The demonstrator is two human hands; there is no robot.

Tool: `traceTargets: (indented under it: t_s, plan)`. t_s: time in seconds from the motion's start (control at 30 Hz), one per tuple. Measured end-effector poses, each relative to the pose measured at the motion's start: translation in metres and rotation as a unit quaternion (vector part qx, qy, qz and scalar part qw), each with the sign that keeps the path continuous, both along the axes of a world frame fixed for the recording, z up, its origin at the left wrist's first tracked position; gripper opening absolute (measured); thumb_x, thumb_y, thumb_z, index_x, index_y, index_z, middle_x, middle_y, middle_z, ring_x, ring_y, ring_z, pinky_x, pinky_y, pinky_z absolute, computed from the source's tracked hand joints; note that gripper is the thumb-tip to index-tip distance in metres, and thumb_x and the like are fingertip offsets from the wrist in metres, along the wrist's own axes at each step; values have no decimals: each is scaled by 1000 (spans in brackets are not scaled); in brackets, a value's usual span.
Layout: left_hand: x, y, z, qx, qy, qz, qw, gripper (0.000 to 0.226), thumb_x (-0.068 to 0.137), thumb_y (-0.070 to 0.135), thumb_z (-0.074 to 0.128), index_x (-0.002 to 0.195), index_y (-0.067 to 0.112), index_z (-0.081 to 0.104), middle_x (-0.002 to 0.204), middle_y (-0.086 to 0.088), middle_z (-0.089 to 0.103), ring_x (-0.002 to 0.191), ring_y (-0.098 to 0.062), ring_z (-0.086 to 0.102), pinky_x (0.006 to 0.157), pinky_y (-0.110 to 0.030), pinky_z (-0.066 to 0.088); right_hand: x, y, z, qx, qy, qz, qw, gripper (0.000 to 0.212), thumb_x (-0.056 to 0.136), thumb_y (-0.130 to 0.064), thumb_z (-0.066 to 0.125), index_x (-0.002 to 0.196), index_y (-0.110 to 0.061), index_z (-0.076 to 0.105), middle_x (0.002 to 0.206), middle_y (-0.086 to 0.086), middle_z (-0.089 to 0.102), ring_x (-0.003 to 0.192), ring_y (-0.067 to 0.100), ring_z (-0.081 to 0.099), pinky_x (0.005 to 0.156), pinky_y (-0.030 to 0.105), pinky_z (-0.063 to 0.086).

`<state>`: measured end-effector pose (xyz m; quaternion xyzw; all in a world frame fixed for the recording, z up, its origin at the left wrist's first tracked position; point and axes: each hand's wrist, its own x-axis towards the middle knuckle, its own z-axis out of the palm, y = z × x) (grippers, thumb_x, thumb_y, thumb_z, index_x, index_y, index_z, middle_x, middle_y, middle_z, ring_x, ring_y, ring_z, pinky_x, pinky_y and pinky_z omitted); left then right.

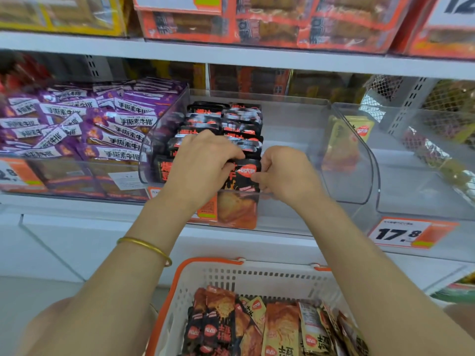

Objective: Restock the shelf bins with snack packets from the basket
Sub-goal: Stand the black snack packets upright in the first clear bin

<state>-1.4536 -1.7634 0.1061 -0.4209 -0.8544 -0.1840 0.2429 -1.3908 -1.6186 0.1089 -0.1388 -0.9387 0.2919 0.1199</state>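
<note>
Upright black packets [223,140] in clear bin [347,155]

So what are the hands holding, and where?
A black snack packet with red logo: left hand grips its top-left edge, right hand pinches its right edge.

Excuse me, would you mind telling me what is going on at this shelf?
A person is restocking the clear bin. The left hand and right hand together hold a black packet upright at the front of the row of black packets filling the bin's left side. The basket below holds spare packets, black and orange.
</note>
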Motion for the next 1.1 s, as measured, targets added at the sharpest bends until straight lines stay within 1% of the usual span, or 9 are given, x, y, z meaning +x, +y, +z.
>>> traceTargets:
  t_s: [0.13,0.27,0.37,0.47,0.63,0.77,0.9,1.0,1.1]
  plan:
    - [30,-13,-5,75,49,17,996,21,82,15,55,98,14,68,94,-3,67,89,-31,58,75,-43,46,21,-2,9,55,35,-40,997,30,80,-31,73,88,-15,49,89,8,66,88,30,63,75,43,52]
    - [72,-23,-44,15,23,-72,997,16,85,17,52,89,14,68,84,1,65,80,-24,54,68,-38,40,79,-3,1,-19,150,-24,988,25,79,-18,73,74,-23,49,62,-8,55,62,16,57,62,31,47]
    - [77,-20,-84,-110,-64,-99,987,16,82,20,53,79,18,68,73,3,65,71,-24,59,64,-32,43,95,3,-54,-33,-34,45,998,23,81,-14,69,69,-26,53,65,-7,59,68,18,62,65,29,48]
    - [78,-9,-109,-220,-123,-92,963,20,91,21,49,86,17,68,82,0,66,82,-24,60,70,-32,39,90,18,-154,69,-257,81,961,6,86,-13,61,89,-16,65,93,0,64,96,22,61,82,30,49]
    - [74,-1,-123,-296,-153,-54,941,22,95,25,42,107,21,61,107,1,62,101,-20,52,79,-31,37,104,8,-277,127,-365,131,913,29,88,-14,57,116,-7,54,115,13,58,108,31,57,80,37,50]
    - [73,-3,-125,-350,-149,-27,924,20,95,26,41,103,19,58,105,0,60,93,-20,51,68,-29,32,104,-29,-303,115,-300,239,916,76,87,-24,64,148,-9,21,153,14,22,140,32,23,107,43,35]
    - [70,-8,-127,-377,-165,4,911,20,96,28,42,100,20,59,103,-1,61,90,-20,53,67,-29,34,91,-62,-319,113,-229,292,922,100,84,-48,64,152,-20,-3,160,7,-2,147,27,2,118,46,15]
    - [67,-13,-128,-376,-176,20,910,20,95,28,43,100,19,60,104,-1,61,92,-21,54,70,-30,39,87,-84,-327,127,-274,254,919,91,88,-38,62,152,-16,0,160,9,4,146,29,8,116,48,19]
    - [67,-15,-129,-381,-188,25,905,20,95,27,44,105,18,60,107,-2,60,98,-22,54,74,-31,40,89,-91,-335,177,-245,209,930,63,85,-7,59,143,-4,35,142,18,43,126,35,46,98,47,44]
